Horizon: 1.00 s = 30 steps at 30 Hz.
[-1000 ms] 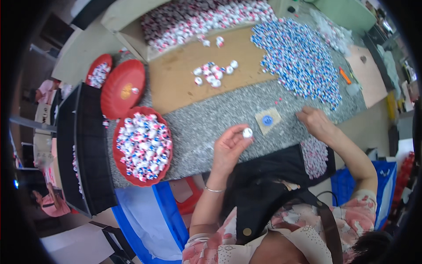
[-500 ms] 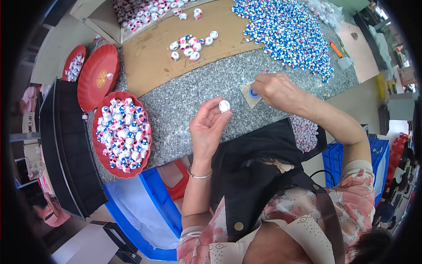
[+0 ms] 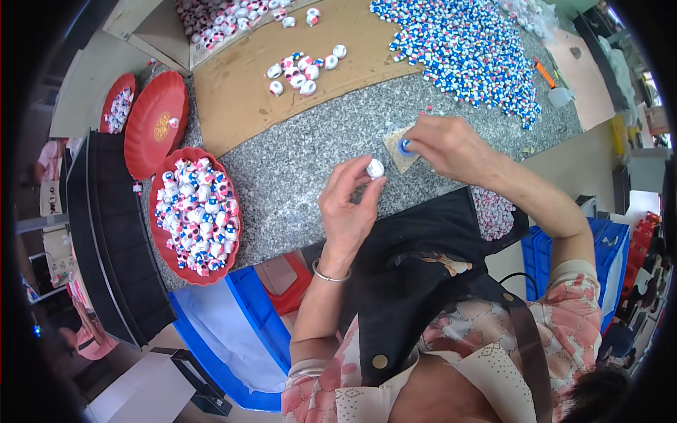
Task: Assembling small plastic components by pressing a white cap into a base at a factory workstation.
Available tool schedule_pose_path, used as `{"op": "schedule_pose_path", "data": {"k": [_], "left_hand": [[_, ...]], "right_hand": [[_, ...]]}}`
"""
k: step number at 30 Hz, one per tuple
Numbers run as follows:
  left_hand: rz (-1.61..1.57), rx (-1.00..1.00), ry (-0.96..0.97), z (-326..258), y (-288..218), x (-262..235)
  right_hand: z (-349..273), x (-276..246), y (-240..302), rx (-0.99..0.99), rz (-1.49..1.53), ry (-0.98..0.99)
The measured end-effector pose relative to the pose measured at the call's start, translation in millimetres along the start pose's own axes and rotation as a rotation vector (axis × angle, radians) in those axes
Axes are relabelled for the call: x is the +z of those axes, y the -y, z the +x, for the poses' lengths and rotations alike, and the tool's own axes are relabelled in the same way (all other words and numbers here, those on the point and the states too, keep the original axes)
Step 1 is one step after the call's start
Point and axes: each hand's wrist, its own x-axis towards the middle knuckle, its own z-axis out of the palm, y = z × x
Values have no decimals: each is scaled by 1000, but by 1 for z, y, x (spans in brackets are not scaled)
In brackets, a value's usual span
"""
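My left hand [image 3: 348, 211] pinches a small white rounded toy piece [image 3: 375, 168] between thumb and fingertips, raised just above the speckled stone tabletop [image 3: 282, 169]. To its right, the fingers of my right hand [image 3: 451, 146] are pressed together over a small blue round cap-like dish [image 3: 403, 147]. That blue dish rests on a beige square pad [image 3: 400, 162]. Whatever the right fingertips grip is hidden behind them. A few tiny pink bits [image 3: 427, 110] lie just beyond the right hand.
A red scalloped dish [image 3: 167, 259] heaped with white, blue and pink figures stands at left, near another red dish [image 3: 141, 155]. Loose white pieces [image 3: 308, 72] lie on brown cardboard [image 3: 233, 106]. Beyond my right hand spreads a blue-and-white pile [image 3: 465, 56], beside an orange-handled tool [image 3: 544, 72].
My left hand has moved right, closer to the pad, with the white piece still pinched and turned a little. My right hand stays at the blue dish, its fingers only slightly shifted.
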Motion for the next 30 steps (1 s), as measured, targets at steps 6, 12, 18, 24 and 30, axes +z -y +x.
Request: {"op": "schedule_pose_path", "data": {"k": [6, 12, 18, 24, 30], "left_hand": [[129, 130, 37, 2, -1, 13], [121, 154, 199, 6, -10, 11], [-376, -296, 545, 13, -31, -7], [-319, -287, 529, 1, -31, -15], [-18, -277, 223, 4, -56, -53]], "right_hand": [[-14, -1, 13, 624, 980, -49], [-25, 1, 14, 541, 985, 31], [-20, -12, 27, -7, 535, -60], [-19, 3, 38, -11, 518, -85], [12, 8, 9, 46, 724, 51]]}}
